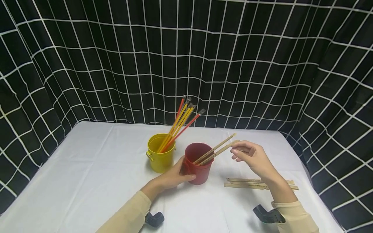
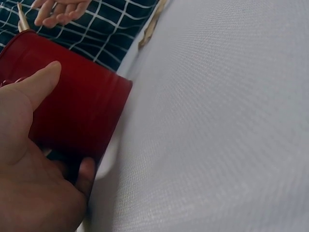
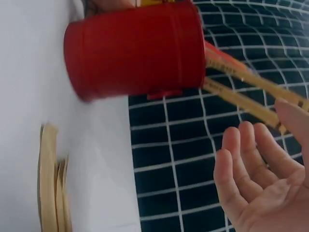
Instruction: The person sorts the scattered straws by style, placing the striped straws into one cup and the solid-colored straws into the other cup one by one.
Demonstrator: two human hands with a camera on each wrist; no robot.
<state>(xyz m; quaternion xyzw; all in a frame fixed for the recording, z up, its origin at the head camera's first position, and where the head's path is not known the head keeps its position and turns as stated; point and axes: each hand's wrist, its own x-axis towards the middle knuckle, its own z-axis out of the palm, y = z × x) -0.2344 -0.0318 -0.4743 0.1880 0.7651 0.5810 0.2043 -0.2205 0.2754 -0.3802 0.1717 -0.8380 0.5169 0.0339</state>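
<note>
My left hand (image 1: 172, 177) grips the small red bucket (image 1: 201, 176) from its left side, thumb laid across the front; the left wrist view shows the thumb (image 2: 46, 79) pressed on the wall. Two slim beige paper-wrapped chopsticks (image 1: 214, 152) with printed lettering lean in this bucket, their upper ends sticking out to the right. Right at those upper ends is my right hand (image 1: 252, 157). In the right wrist view its fingers (image 3: 256, 159) are loosely spread beside the wrapped chopsticks (image 3: 241, 104), with the thumb overlapping the end of one.
Behind and left of the red bucket stands a yellow bucket (image 1: 160, 163), holding several thin yellow and red sticks (image 1: 180, 124) with dark tips. More beige wrapped chopsticks (image 1: 247, 185) lie on the white tablecloth (image 1: 87, 181), partly under my right forearm. A black gridded curtain (image 1: 175, 64) surrounds the table.
</note>
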